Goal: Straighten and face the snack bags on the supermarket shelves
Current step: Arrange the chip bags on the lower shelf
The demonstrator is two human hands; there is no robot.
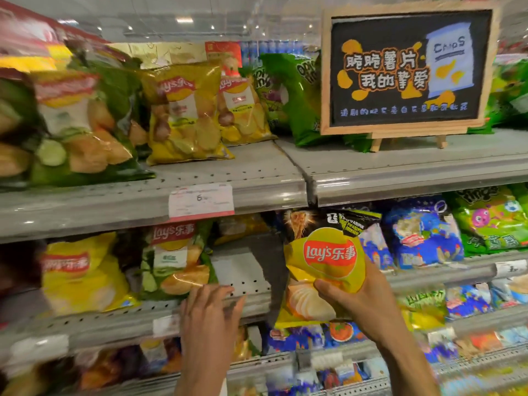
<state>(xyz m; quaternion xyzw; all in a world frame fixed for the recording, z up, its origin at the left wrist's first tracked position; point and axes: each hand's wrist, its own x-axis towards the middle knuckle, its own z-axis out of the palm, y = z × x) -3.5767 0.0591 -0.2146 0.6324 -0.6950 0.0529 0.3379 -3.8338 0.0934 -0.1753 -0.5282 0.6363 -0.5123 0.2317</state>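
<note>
Yellow Lay's bag (328, 270) gripped in right hand (360, 301).

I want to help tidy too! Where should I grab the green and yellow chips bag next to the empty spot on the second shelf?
Grab the green and yellow chips bag by its top edge, reaching from the front. It stands upright facing out, so the flat top seam is easiest to pinch without crushing the chips.

Yellow Lay's bag (323, 270) upright, logo facing out, held before the middle shelf (245, 281).
</note>
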